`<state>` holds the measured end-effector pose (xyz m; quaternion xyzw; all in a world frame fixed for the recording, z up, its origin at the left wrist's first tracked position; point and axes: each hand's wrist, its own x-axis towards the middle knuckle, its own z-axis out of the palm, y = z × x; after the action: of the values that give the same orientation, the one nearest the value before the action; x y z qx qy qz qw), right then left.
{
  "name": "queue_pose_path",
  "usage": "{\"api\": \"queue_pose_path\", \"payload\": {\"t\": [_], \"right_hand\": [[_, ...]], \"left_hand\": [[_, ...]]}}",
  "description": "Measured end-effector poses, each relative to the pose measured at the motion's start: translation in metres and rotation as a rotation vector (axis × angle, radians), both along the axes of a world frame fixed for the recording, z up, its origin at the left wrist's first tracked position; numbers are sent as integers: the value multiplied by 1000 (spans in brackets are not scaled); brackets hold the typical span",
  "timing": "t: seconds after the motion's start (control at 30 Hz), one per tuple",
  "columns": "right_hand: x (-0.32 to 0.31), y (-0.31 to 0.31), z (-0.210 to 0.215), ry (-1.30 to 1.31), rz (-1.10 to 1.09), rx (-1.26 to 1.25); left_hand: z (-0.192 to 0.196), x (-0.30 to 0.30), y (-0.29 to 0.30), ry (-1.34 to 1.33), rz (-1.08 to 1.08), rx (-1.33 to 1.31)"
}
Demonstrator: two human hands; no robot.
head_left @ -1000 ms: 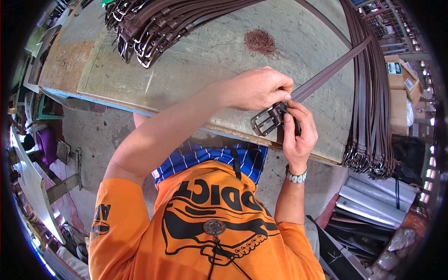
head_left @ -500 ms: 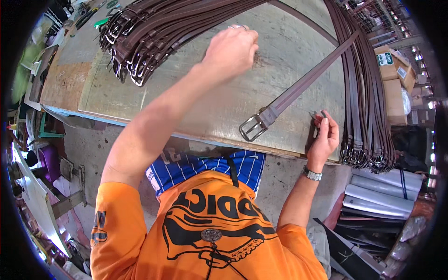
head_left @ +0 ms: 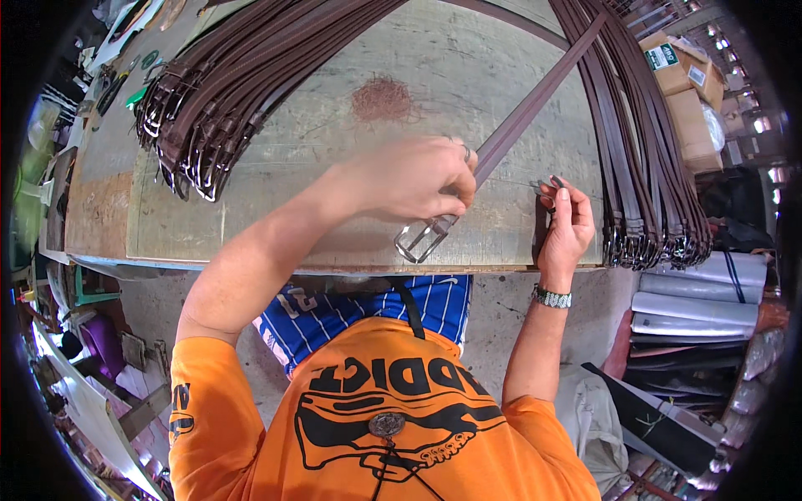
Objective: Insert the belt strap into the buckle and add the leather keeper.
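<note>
A brown leather belt (head_left: 535,108) lies slantwise over the worktable, its silver frame buckle (head_left: 422,240) toward me near the front edge. My left hand (head_left: 418,179), slightly smeared by motion, is closed over the strap just above the buckle. To the right, my right hand (head_left: 568,221) is raised at the table's front edge, thumb and finger pinching a small, dark, thin object (head_left: 557,181). Its kind is too small to make out. Beyond my left hand lies a little heap of reddish-brown thread scraps (head_left: 380,98).
Many buckled belts form a thick bundle (head_left: 242,92) at left, and another bundle (head_left: 652,175) hangs over the right side of the table (head_left: 317,167). Cardboard boxes (head_left: 687,104) stand beyond the right bundle. Silvery rolls (head_left: 702,288) are stacked below at right.
My left hand has come from above the thread scraps down to the belt, closing near the buckle. My right hand stays pinched at the table's edge. The whole view has shifted a little.
</note>
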<state>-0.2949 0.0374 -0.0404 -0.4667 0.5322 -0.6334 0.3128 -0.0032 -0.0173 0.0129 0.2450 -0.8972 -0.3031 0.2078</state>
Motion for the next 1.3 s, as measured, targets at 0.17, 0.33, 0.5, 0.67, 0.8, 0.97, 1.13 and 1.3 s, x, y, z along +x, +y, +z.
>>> {"api": "queue_pose_path", "payload": {"t": [0.17,0.33,0.5,0.67,0.8,0.97,1.13,1.3], "right_hand": [[4,-1,6,47,9,0],[4,1,7,73,-11,34],[3,-1,4,73,-11,11],[12,18,4,149,36,-14],[40,46,14,199,256,1],[61,51,14,399,280,4],[59,50,6,486,254,-26],[63,48,11,642,220,-52]], "left_hand": [[-13,-5,-3,78,-31,66],[-24,-10,2,153,-48,33],[-25,-12,1,164,-12,86],[-27,-10,-10,185,-8,143],[-24,-16,-17,120,-48,401],[-23,-18,-14,82,-1,364],[-23,-20,-12,67,25,347],[-15,-19,-12,35,55,339]]}}
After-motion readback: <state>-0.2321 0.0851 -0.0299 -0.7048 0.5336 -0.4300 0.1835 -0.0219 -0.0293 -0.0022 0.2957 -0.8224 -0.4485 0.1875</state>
